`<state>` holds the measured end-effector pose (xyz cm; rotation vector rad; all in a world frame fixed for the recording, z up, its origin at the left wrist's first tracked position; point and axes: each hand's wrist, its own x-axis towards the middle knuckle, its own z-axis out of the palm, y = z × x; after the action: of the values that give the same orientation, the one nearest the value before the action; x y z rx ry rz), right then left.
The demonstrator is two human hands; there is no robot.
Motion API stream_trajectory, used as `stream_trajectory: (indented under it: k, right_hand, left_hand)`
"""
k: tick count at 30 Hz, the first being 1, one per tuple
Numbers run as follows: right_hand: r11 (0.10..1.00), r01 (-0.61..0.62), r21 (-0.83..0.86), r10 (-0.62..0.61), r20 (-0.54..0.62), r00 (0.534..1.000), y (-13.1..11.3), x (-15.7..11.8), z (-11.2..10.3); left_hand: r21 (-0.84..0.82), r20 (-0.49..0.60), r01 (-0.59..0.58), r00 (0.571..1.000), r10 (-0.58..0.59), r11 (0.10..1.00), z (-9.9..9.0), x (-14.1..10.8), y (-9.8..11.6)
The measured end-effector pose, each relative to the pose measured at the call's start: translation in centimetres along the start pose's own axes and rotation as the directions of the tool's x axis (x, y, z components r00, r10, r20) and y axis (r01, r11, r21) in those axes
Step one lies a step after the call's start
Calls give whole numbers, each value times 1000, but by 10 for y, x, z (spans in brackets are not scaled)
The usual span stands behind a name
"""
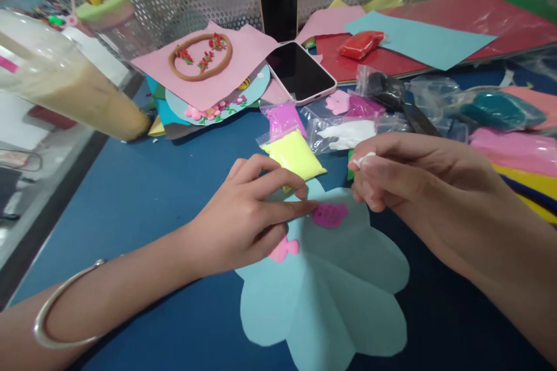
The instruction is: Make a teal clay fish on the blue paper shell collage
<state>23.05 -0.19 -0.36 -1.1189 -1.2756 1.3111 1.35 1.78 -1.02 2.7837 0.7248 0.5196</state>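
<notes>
A light blue scalloped paper [352, 295] with fold lines lies on the dark blue table. On its upper part is a magenta fish shape [332, 215] with small dots, and left of it a pink shape [281, 249], partly under my left hand [256, 214]. That hand's index fingertip touches the paper at the magenta fish's left end; the other fingers are bent, with nothing seen in them. To the right, raised above the paper, my right hand [404, 177] pinches a small bit of white clay [364, 159] between thumb and index finger.
Bags of yellow [296, 155], white [348, 134] and teal clay [502, 109] lie beyond the hands. A phone [300, 72] rests near a metal mesh. Pink paper with a brown ring [201, 76] is back left, beside a tilted drink cup [78, 90]. Coloured sheets [426, 40] lie back right.
</notes>
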Motion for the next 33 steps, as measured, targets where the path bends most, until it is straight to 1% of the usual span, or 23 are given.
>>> stream_trajectory:
  k: [8,16,24,33]
  right_hand:
    - [999,24,-23,-24,3,1000,0,-1,-2]
    - [1000,-2,9,1,7,1000,-1,-1,-1]
    - [1000,-8,17,8,25,1000,2,1,-2]
    - [1000,3,19,-4,37,999,1,1,-1]
  left_hand:
    - [65,17,-29,999,28,997,0,-2,0]
    - [132,22,-41,999,38,990,1,-3,0]
    - [140,38,-44,999,39,989,1,-4,1]
    - [161,69,-77,995,67,984,1,-7,-2]
